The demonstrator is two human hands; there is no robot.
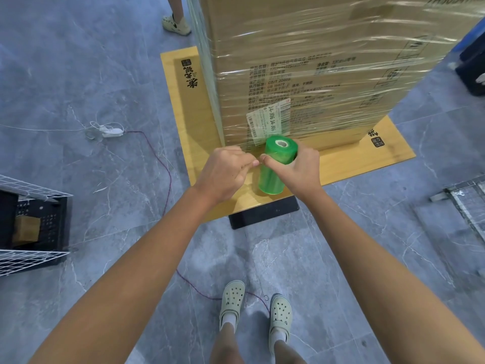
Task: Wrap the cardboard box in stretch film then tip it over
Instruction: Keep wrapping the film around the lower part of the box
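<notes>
A tall cardboard box (309,64) stands upright on a flat sheet of cardboard (189,122), its sides covered in layers of clear stretch film. A green roll of stretch film (277,164) is held upright near the box's lower front corner. My right hand (296,172) grips the roll from the right side. My left hand (225,172) pinches the film's loose edge just left of the roll, fingertips nearly touching the right thumb. A white shipping label (267,119) shows under the film above the roll.
Grey marble-look floor all around. A black crate with white wire mesh (29,222) sits at the left. A white power plug and thin cords (110,131) lie on the floor. Another person's foot (175,23) stands behind the box. A wire rack (464,198) is at right.
</notes>
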